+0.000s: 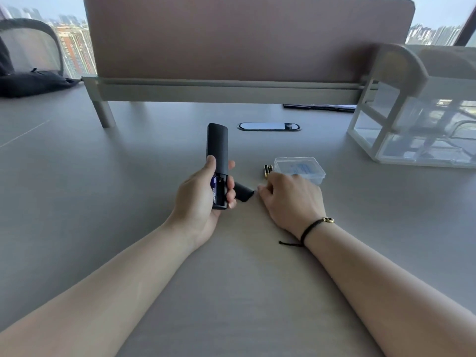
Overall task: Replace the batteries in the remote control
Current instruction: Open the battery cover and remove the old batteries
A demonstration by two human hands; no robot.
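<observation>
Remote control (217,150), battery bay uncovered, sits clasped in left grip (203,199); right grip (291,199) curls loosely, holding nothing visible.

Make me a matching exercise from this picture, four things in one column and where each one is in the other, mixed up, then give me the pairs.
Things:
1. remote control
2. battery cover
3. loose batteries
4. purple battery

Places:
A. lying on the table between the two hands
B. sitting in the open compartment
C. held in the left hand
D. on the table beside the clear plastic box

Pairs: 1-C, 2-A, 3-D, 4-B
</observation>
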